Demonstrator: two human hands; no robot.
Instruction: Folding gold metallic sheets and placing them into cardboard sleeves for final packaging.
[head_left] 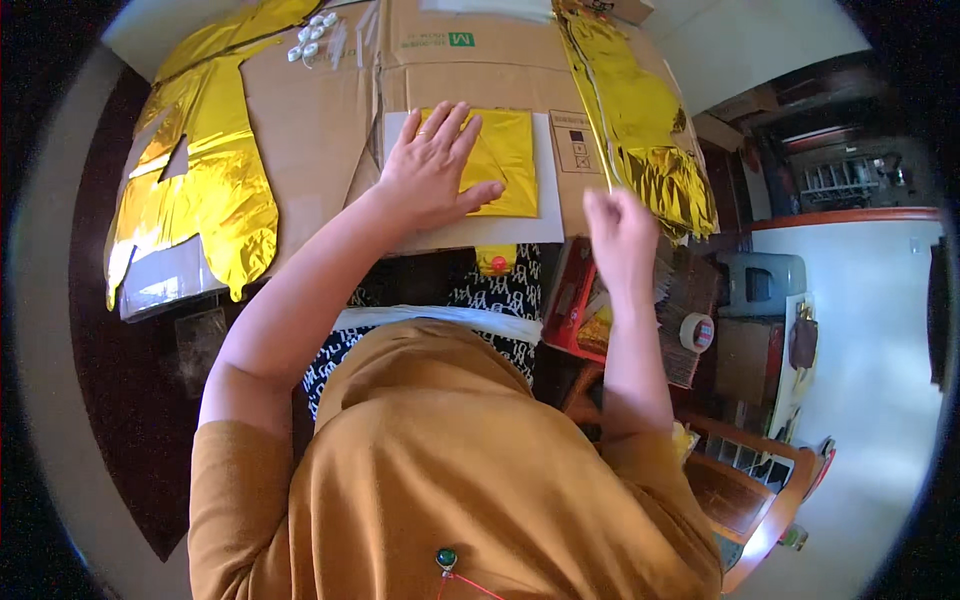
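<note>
My left hand (435,165) lies palm down with its fingers spread on a folded square of gold foil (510,150). Under the foil is a white sheet (548,190), on top of flattened cardboard (310,130). My right hand (622,235) is raised by the right edge of the cardboard, its fingers curled together and slightly blurred. Whatever it grips, if anything, is hidden. Just beyond it lies a stack of long gold foil pieces (640,100). At the left, a large flat gold foil shape (225,150), like a deflated balloon, hangs over the edge.
Small white objects (308,40) sit at the far left of the cardboard. Below right stand a red tray (570,300) and a tape roll (697,332). A grey-blue stool (762,282) and a wooden chair (735,490) are at the right. A gold piece with a red dot (497,262) shows beneath the near edge.
</note>
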